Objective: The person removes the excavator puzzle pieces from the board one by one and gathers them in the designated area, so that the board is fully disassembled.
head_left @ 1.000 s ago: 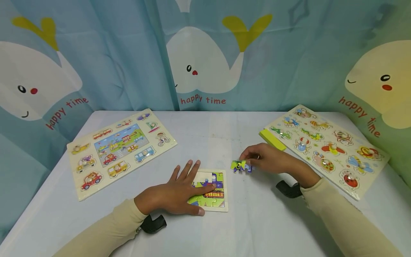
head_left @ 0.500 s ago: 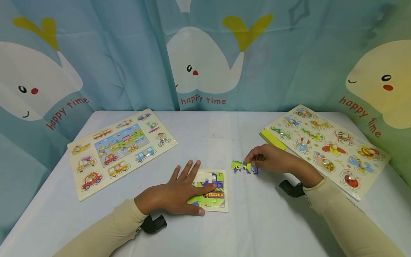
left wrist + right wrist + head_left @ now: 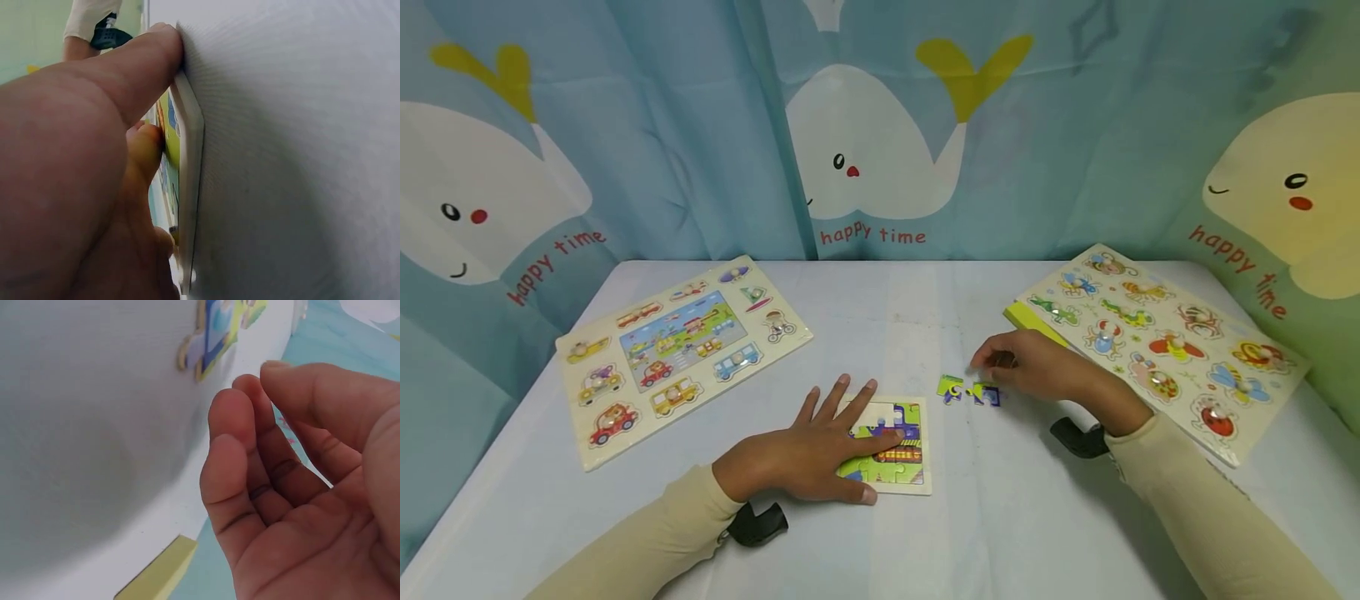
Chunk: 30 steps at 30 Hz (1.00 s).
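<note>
My left hand (image 3: 816, 450) lies spread over a small jigsaw puzzle (image 3: 887, 475) in a pale wooden frame, the index finger across its purple and orange picture. The upper left of the frame shows bare wood. In the left wrist view, the thumb reaches past the frame's edge (image 3: 194, 150). To the right, a green puzzle piece (image 3: 951, 385) and a green-and-purple puzzle piece (image 3: 989, 396) lie side by side on the cloth. Just above them is my right hand (image 3: 1022, 364), its fingers loosely bent. In the right wrist view there is nothing between thumb and fingertips (image 3: 231, 415).
A vehicle peg puzzle board (image 3: 715, 392) lies at the left of the white table (image 3: 880, 308). At the right, an insect peg puzzle board (image 3: 1157, 342) lies with one edge against a yellow-green block (image 3: 1033, 321). A whale-print curtain (image 3: 715, 125) hangs behind the table.
My right hand has shifted right, parted the two puzzle pieces, and now lifted off them with nothing held. My left hand stays on the jigsaw puzzle.
</note>
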Available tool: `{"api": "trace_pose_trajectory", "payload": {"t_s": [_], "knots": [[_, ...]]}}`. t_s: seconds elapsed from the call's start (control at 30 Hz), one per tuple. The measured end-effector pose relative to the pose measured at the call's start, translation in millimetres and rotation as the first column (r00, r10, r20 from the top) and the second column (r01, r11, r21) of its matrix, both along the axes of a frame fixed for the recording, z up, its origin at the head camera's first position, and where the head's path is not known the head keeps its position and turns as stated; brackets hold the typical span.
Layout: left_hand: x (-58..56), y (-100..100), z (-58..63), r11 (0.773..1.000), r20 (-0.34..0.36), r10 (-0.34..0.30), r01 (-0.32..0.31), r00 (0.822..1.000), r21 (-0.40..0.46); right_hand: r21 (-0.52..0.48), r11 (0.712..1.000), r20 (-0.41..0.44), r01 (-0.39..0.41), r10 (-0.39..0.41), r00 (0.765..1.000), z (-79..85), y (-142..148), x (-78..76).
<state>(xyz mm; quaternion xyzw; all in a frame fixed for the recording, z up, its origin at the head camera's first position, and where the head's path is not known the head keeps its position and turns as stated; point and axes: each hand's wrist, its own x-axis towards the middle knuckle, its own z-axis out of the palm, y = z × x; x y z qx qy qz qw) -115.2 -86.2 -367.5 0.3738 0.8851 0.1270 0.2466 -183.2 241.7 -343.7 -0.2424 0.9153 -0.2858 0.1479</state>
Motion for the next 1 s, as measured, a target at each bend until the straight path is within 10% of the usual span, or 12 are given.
{"api": "trace_pose_trajectory", "payload": {"t_s": [0.53,1.0], "knots": [[-1.0,11.4,5.8,0.997,0.015,-0.017,0.015,1.000,0.077,-0.107,0.994,-0.023,-0.033,0.031,0.999,6.0,-24.6,1.5],[1.7,16.2,1.3,0.995,-0.022,-0.079,0.077,0.997,-0.060,-0.174,0.977,0.028,-0.121,0.128,0.991,9.6,-57.2,7.8]]}}
